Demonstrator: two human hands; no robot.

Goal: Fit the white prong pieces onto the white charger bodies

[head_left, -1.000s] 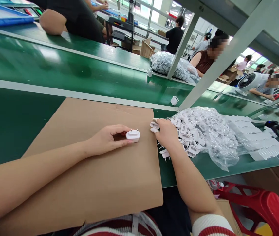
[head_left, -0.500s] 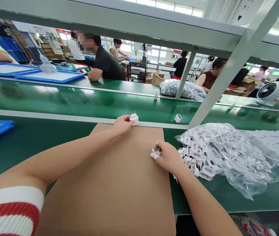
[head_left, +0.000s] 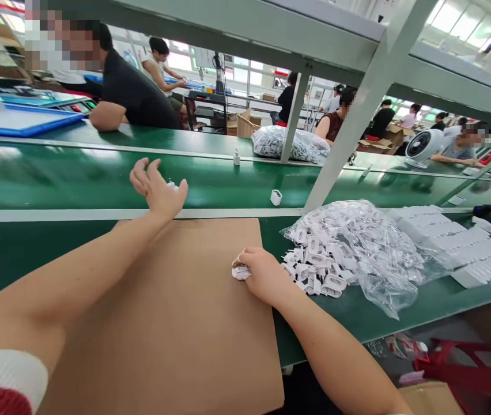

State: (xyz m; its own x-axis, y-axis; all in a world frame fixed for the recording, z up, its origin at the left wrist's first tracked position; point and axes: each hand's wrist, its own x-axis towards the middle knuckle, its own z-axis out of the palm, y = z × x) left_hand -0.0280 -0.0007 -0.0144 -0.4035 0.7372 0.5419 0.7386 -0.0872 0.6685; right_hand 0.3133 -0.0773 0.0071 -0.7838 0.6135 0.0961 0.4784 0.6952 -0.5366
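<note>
My left hand (head_left: 159,187) is over the green belt with its fingers spread, holding nothing. Just behind it, partly hidden by the hand, a white plug adapter (head_left: 172,184) shows. My right hand (head_left: 265,274) is closed on white plastic pieces (head_left: 241,272) above the cardboard sheet (head_left: 193,323); how many it holds I cannot tell. To the right of that hand lies a heap of loose white plug covers (head_left: 314,262), spilling from a clear plastic bag (head_left: 384,259).
Another white adapter (head_left: 276,197) and a smaller one (head_left: 237,157) stand on the green belt (head_left: 76,178). A slanted metal post (head_left: 349,121) rises at its near edge. White trays (head_left: 465,242) lie at the right. Co-workers sit across the belt; a fan (head_left: 423,145) stands far right.
My left hand has let go of the white adapter and opened over the belt. The right hand still holds its white pieces above the cardboard. The view has turned to the right.
</note>
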